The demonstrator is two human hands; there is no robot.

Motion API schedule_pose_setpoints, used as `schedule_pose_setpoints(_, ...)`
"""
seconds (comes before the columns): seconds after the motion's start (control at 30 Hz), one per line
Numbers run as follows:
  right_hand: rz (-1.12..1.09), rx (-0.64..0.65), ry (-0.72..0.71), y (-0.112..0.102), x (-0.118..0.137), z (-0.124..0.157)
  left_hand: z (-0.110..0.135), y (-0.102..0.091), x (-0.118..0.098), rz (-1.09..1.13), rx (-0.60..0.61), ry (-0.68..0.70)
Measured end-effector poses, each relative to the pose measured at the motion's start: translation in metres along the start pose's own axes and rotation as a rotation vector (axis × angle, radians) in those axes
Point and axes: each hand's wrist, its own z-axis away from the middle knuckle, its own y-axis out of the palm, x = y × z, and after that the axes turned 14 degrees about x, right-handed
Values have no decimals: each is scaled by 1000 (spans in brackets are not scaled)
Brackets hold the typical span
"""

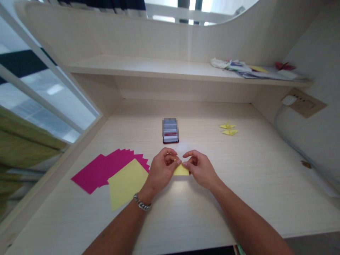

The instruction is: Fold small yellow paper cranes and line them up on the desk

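We find no readable text, label, brand or number anywhere. The screen of the dark rectangular phone (170, 131) lying on the pale wood-grain desk (239, 184) is blurred out, only grey, white and red bands show there.

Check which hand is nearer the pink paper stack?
Left. The left hand sits just right of the pink paper stack; the right hand is farther right, both pinching the yellow folded paper.
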Motion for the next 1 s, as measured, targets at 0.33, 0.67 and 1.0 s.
schedule_pose_setpoints(0.33,61,51,-23,-14,-7,-2,-1,-10,-3,-51,-58,24)
schedule_pose_setpoints(0.67,323,66,25,-5,4,1,2,6,-1,-81,24,-5)
schedule_pose_setpoints(1.0,125,19,71,-25,-3,-1,-4,-12,0,-49,-134,21)
